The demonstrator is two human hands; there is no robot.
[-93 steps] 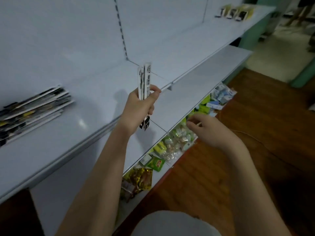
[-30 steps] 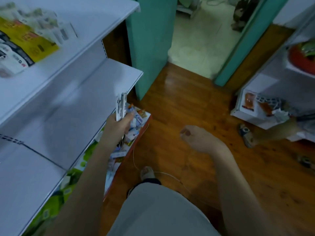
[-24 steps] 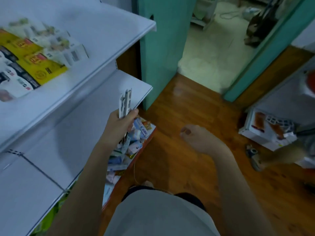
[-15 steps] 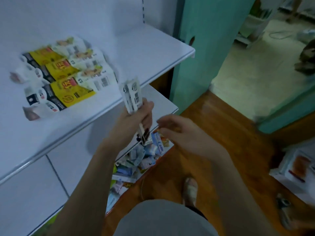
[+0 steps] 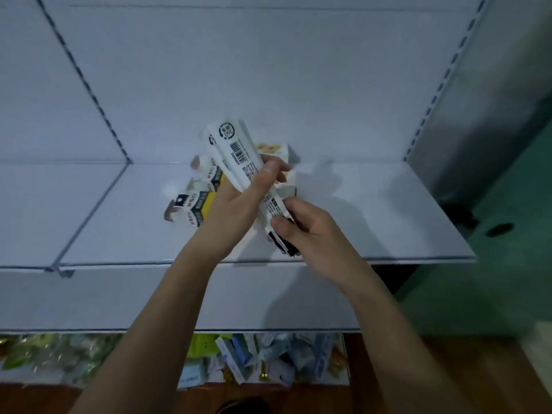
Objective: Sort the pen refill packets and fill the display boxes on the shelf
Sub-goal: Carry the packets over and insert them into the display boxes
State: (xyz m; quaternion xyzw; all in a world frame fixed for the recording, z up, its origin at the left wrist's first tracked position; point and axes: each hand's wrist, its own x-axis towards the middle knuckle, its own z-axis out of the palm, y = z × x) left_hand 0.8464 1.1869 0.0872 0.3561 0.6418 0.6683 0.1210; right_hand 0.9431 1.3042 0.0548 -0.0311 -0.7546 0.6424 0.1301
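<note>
Refill packets (image 5: 236, 153), long white ones with barcodes, stand fanned in a small bundle above the upper shelf (image 5: 373, 210); at least two edges show at the top of the fan, but the exact count cannot be told because they overlap and blur. The left hand (image 5: 236, 201) grips the bundle round its middle, fingers curled behind and the thumb pressed across the front below the barcode. The right hand (image 5: 301, 228) pinches the lower, dark-printed end of the bundle between thumb and curled fingers, just under the left hand, so the packets run slanted from the upper left down to the lower right between the two hands.

Behind the hands, on the same shelf, lie the display boxes (image 5: 198, 201), yellow, black and white, tipped on their sides with open flaps. About three can be made out to the left of the left wrist, and one more white box (image 5: 280, 150) peeks out behind the packets; the hands hide the rest.

Two more levels show below: a bare white lower shelf (image 5: 89, 300), and under it a bottom tier heaped with small green and blue packs (image 5: 239, 357), too blurred to count.
</note>
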